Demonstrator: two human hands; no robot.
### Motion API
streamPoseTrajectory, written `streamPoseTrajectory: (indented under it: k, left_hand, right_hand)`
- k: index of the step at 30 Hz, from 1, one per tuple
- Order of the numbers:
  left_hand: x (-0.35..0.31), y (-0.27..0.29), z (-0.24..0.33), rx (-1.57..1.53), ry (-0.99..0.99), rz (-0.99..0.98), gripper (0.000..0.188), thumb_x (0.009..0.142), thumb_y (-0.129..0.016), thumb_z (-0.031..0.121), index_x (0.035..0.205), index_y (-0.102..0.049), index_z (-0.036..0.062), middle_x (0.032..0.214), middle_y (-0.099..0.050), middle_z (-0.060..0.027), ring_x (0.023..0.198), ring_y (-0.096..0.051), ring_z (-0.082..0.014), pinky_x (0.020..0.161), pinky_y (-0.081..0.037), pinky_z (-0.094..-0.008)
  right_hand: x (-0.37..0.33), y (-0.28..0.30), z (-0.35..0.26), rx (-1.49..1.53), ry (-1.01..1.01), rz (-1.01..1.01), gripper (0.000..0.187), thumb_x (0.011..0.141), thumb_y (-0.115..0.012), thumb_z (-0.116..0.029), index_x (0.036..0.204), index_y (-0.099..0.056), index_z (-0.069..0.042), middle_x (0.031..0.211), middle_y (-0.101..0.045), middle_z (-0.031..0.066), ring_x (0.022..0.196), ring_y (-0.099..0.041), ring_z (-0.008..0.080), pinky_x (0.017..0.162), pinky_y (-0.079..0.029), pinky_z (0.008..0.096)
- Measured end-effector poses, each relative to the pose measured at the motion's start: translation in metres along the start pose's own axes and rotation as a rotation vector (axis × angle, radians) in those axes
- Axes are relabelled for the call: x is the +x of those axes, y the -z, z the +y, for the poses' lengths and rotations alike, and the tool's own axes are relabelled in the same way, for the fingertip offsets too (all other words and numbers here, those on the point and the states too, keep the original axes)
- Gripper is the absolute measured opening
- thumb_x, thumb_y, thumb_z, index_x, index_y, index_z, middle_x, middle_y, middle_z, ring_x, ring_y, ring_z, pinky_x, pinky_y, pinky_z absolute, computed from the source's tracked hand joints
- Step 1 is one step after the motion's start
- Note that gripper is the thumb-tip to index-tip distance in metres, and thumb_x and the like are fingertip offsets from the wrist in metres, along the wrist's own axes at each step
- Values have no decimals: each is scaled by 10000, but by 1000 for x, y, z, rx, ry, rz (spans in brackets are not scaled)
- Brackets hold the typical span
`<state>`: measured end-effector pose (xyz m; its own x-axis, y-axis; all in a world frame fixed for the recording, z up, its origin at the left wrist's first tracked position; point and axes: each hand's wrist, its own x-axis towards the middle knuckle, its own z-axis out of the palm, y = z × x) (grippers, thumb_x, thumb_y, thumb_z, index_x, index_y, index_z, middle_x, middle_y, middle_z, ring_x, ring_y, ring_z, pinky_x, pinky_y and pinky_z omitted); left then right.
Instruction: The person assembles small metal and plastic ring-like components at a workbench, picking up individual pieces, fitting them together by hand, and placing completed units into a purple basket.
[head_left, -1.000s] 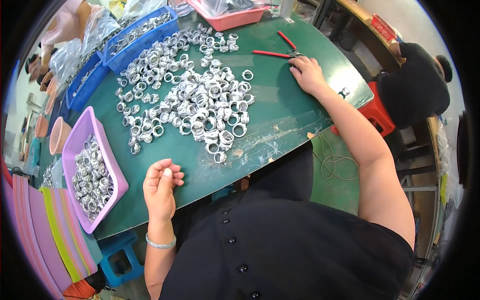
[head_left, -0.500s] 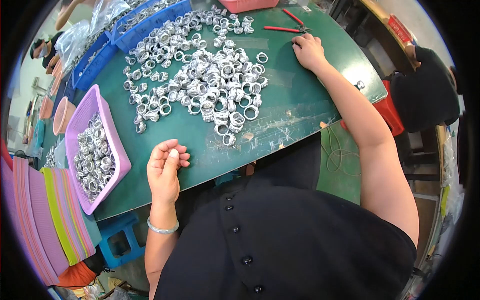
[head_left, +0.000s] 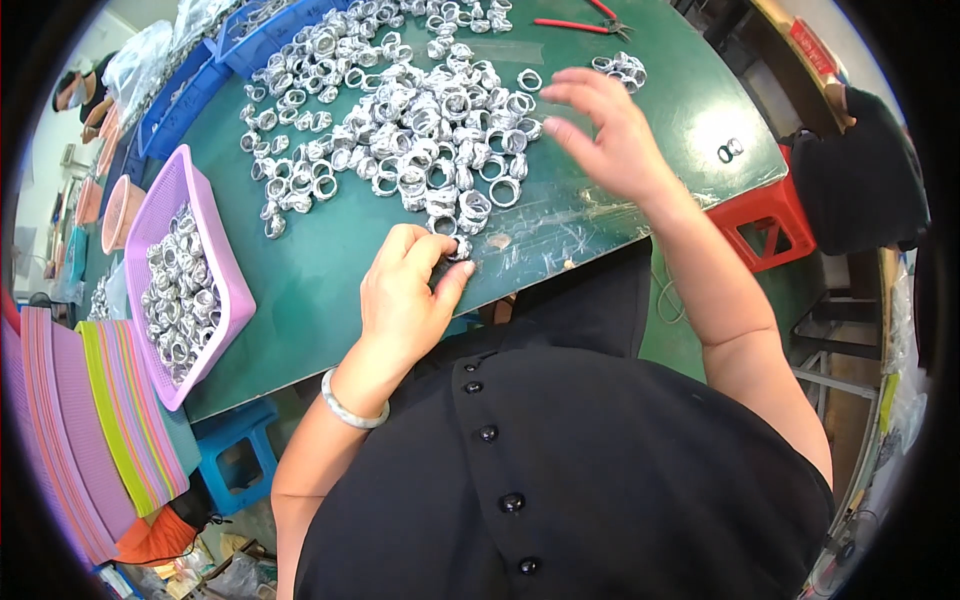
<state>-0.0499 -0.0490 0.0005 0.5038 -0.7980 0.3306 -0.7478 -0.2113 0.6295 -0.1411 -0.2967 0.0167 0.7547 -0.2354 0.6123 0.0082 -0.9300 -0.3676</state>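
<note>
A heap of silver metal rings (head_left: 425,130) lies on the green table (head_left: 300,260). At the heap's near end, my left hand (head_left: 405,295) has its thumb and fingers closed around a ring (head_left: 460,248) that rests on the tabletop. My right hand (head_left: 615,140) hovers right of the heap, thumb and fingers apart and holding nothing; a single ring (head_left: 529,80) lies by its fingertips. Just beyond that hand sits a small cluster of rings (head_left: 622,70).
A purple basket (head_left: 240,300) of rings stands at the left, beside stacked coloured trays (head_left: 110,420). Blue bins (head_left: 185,100) line the far left. Red-handled pliers (head_left: 575,24) lie at the back. Two darker rings (head_left: 730,150) sit near the right edge, above a red stool (head_left: 765,235).
My left hand has moved right and taken hold of a ring at the heap's near end. My right hand has come back toward the heap, opening, and a small ring cluster shows beyond it.
</note>
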Motion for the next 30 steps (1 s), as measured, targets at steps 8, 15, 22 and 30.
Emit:
streamPoseTrajectory:
  k: [8,15,22,30]
  left_hand:
    - [-7,7,-11,-786,227,-49,93,799,-573,-30,879,-541,5,1017,-519,-77,797,-514,-93,699,-444,-219]
    - [-12,15,-5,-554,1,143,354,735,-599,-96,1055,-483,-2,976,-565,-93,839,-571,-139,726,-477,-250]
    - [-13,19,-11,-392,-193,221,629,692,-619,-107,1261,-387,26,910,-596,-98,763,-583,-162,657,-479,-254]
    - [-13,24,-9,-307,-197,226,653,677,-637,-87,1270,-386,26,919,-607,-92,811,-573,-196,696,-468,-279]
  right_hand:
    - [-25,-13,-76,500,25,-194,194,738,-616,-82,920,-583,-23,841,-578,108,789,-558,291,689,-465,349]
    - [-25,-28,-102,863,-211,-442,260,798,-593,-28,1056,-560,-21,856,-577,64,770,-554,124,679,-450,251]
    - [-32,-38,-108,1118,-310,-419,280,810,-555,38,1086,-551,-9,906,-580,35,822,-550,94,748,-455,230]
    - [-35,-44,-105,1269,-448,-438,265,810,-556,42,1070,-556,-6,922,-574,26,841,-546,77,761,-457,220]
